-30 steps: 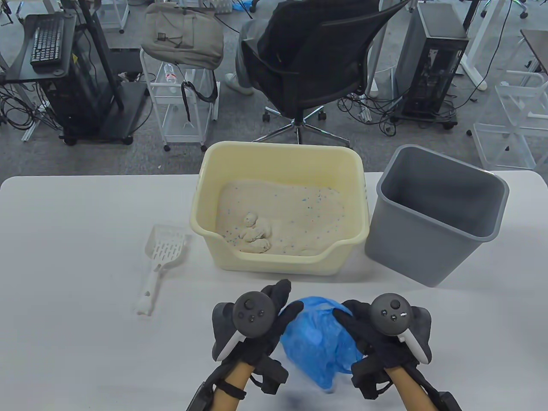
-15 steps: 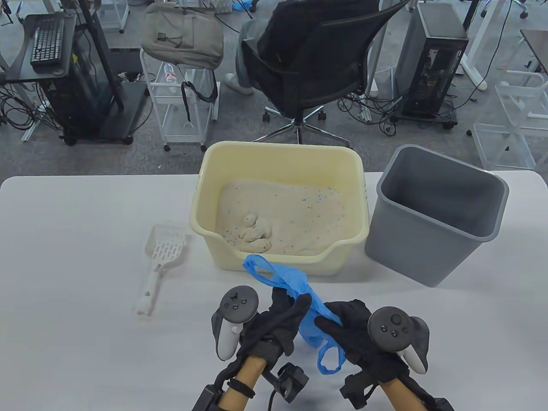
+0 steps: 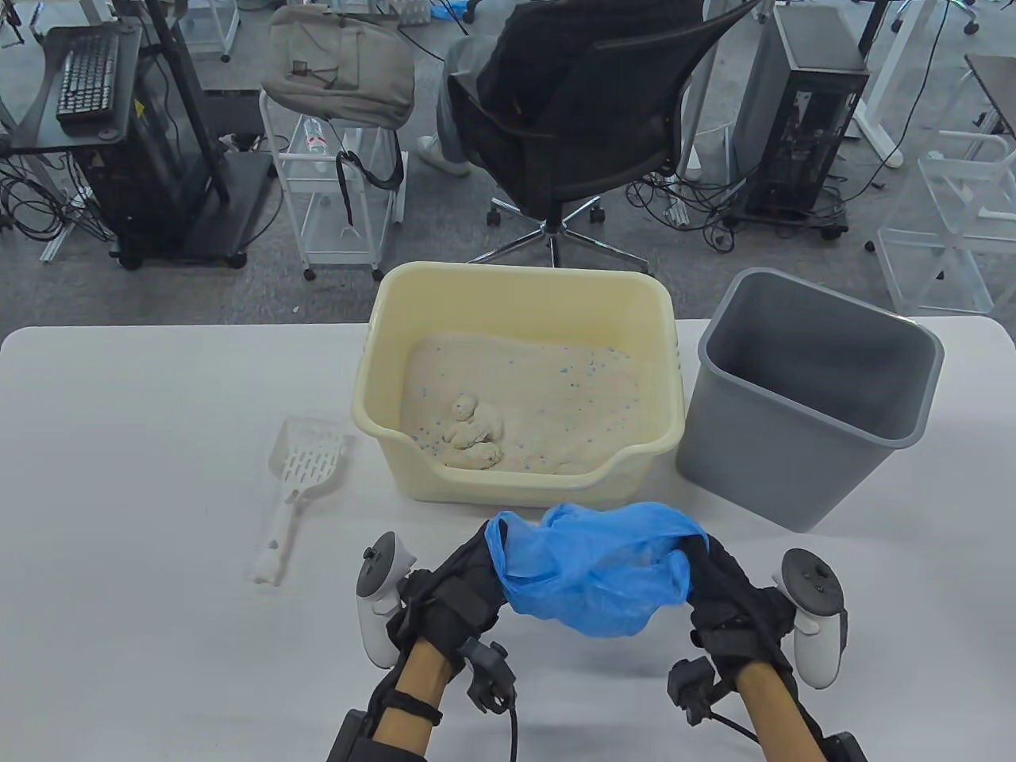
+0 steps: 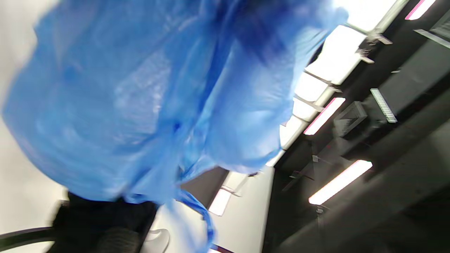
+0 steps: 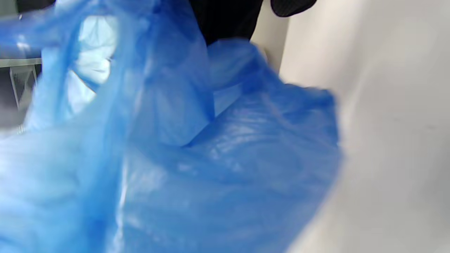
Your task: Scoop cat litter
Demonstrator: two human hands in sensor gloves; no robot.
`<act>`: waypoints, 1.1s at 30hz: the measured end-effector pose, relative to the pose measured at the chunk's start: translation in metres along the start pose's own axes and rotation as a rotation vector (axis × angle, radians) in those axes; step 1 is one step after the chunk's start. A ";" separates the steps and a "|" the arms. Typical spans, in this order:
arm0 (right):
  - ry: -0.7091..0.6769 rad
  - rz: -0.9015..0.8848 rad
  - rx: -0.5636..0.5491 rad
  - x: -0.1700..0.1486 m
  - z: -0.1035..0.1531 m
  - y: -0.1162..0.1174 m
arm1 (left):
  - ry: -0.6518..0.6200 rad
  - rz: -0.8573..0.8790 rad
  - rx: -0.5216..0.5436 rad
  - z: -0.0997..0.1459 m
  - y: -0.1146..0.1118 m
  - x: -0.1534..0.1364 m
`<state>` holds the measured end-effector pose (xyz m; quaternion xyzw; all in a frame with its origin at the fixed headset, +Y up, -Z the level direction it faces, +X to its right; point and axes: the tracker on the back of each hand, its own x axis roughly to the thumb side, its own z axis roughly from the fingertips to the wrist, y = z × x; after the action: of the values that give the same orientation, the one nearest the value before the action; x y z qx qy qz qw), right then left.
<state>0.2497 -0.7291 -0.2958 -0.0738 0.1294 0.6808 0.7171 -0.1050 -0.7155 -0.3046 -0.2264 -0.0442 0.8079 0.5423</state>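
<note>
From above, my left hand and my right hand each grip one end of the blue bag, which hangs stretched between them above the near edge of the table; my fingertips are buried in the plastic, so I cannot tell how tightly they curl. Only this view shows the rest: the cream litter box sits just beyond the bag, with litter inside and clumps near its front left; the white scoop lies flat on the table to the box's left, apart from it and untouched; the grey bin stands just right of the box. The left wrist view gives what the table view cannot: the bag seen from below, filling the left side, with ceiling lights beyond it; my fingers do not show plainly there. The right wrist view is nearly all blurred blue plastic, with a dark bit of glove at the top and pale table on the right.
</note>
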 end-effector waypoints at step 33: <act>-0.419 0.587 0.015 0.065 0.046 0.064 | -0.052 -1.400 0.687 0.012 -0.055 0.024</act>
<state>0.1919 -0.6504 -0.2661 0.1130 0.0001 0.8571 0.5026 -0.0707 -0.6695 -0.2846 0.0537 0.0630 0.2508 0.9645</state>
